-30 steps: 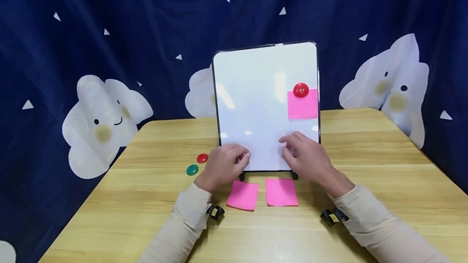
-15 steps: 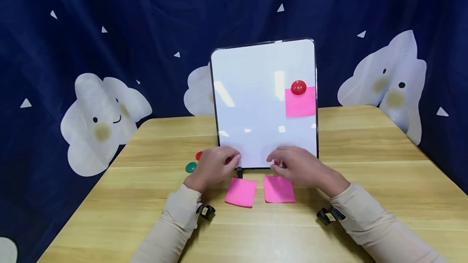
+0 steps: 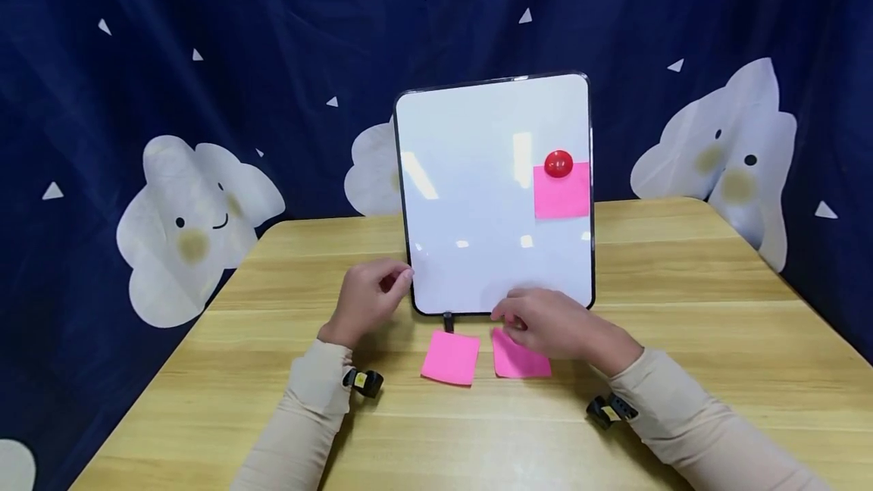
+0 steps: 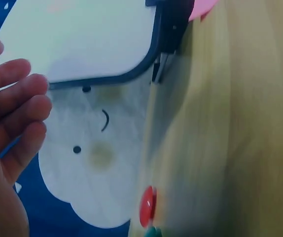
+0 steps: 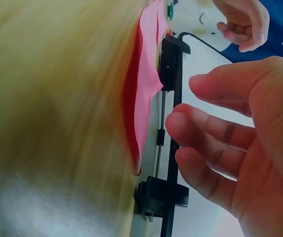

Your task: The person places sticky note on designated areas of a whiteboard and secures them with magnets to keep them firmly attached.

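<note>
A whiteboard (image 3: 477, 248) with a black frame stands upright on the table. On its right side, a round red magnet (image 3: 558, 164) sits over the top edge of a pink sticky note (image 3: 561, 195). My left hand (image 3: 368, 295), fingers loosely bent and holding nothing, is by the board's lower left corner. Below it in the left wrist view are another red magnet (image 4: 148, 207) and part of a green magnet (image 4: 153, 232). My right hand (image 3: 555, 323) hovers with bent, apart fingers over a pink sticky note (image 3: 520, 361), touching nothing. A second loose note (image 3: 451, 358) lies left of it.
The wooden table (image 3: 477, 438) extends on all sides of the board. Black feet (image 5: 162, 196) support the board's lower edge, near the loose notes. A dark blue curtain (image 3: 293, 36) with white clouds hangs behind.
My left hand has moved left, off the board's lower front, and now hides both loose magnets in the head view. My right hand has come down from the board toward the right loose note.
</note>
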Demonstrator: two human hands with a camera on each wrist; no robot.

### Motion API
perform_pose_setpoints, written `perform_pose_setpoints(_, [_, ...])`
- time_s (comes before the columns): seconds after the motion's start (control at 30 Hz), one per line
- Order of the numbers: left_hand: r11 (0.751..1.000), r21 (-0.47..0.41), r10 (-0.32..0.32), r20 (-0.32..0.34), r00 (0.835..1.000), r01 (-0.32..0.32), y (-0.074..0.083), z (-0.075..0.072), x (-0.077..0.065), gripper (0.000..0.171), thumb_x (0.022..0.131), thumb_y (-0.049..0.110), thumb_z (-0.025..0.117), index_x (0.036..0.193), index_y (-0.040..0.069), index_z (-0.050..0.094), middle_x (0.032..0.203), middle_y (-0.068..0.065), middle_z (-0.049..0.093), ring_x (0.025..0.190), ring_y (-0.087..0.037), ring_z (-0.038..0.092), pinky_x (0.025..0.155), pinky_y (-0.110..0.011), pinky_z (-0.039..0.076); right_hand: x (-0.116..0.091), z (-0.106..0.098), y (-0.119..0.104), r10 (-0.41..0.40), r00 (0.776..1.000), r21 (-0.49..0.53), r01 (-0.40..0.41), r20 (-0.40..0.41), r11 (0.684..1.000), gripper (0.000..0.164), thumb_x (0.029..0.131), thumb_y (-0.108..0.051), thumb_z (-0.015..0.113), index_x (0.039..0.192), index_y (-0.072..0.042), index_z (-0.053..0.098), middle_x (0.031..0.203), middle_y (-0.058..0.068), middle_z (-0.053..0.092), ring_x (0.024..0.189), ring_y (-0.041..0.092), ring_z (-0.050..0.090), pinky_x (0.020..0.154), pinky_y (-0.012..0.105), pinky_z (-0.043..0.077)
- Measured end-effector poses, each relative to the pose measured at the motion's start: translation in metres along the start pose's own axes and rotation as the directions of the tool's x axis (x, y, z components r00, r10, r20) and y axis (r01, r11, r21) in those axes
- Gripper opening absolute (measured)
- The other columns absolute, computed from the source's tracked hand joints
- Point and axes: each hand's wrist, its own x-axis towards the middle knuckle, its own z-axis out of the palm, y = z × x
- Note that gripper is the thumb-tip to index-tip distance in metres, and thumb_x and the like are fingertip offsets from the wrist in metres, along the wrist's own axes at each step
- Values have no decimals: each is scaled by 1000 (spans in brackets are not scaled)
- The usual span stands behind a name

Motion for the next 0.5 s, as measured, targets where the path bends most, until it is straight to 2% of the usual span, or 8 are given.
perform_pose_setpoints(0.1, [1000, 2, -19, -56, 998, 19, -10, -3, -3, 14, 92, 15, 65, 84, 10, 74, 71, 5, 62, 61, -8, 53, 55, -27, 46, 0, 2, -1, -5, 1000, -9, 5, 4, 1000, 12, 87, -8, 75, 98, -14, 77, 82, -11, 57, 75, 7, 50, 69, 26, 48])
perform_pose_setpoints(0.17, [999, 15, -46, -70, 996, 47, -16, -5, -6, 15, 93, 16, 65, 84, 9, 75, 70, 5, 62, 60, -8, 53, 55, -28, 45, -1, 2, -1, -7, 1000, -7, 8, 12, 1000, 12, 87, -6, 75, 97, -14, 76, 84, -10, 59, 77, 8, 51, 71, 27, 49])
perform_pose_setpoints(0.3, [988, 35, -147, -52, 988, 149, -30, -11, -14, 16, 94, 16, 65, 88, 7, 77, 72, 3, 66, 61, -10, 56, 58, -31, 48, -1, 2, -1, -3, 999, -14, 3, 37, 1000, 11, 87, -7, 75, 96, -13, 76, 89, -8, 63, 79, 9, 54, 74, 28, 51])
perform_pose_setpoints(0.37, [975, 45, -216, -21, 976, 216, -36, -15, -19, 16, 95, 17, 66, 90, 6, 77, 76, 3, 68, 64, -11, 57, 60, -32, 49, -1, 3, -1, 1, 999, -21, 0, 43, 1000, 10, 87, -9, 76, 95, -14, 76, 88, -9, 62, 78, 8, 53, 73, 28, 50])
perform_pose_setpoints(0.5, [942, 65, -333, 38, 942, 330, -45, -22, -26, 18, 97, 20, 65, 95, 6, 77, 81, 1, 69, 68, -13, 57, 64, -34, 49, 0, 5, -1, -10, 999, -42, 11, 39, 999, 6, 87, -13, 77, 91, -17, 74, 84, -12, 57, 76, 7, 50, 71, 27, 49])
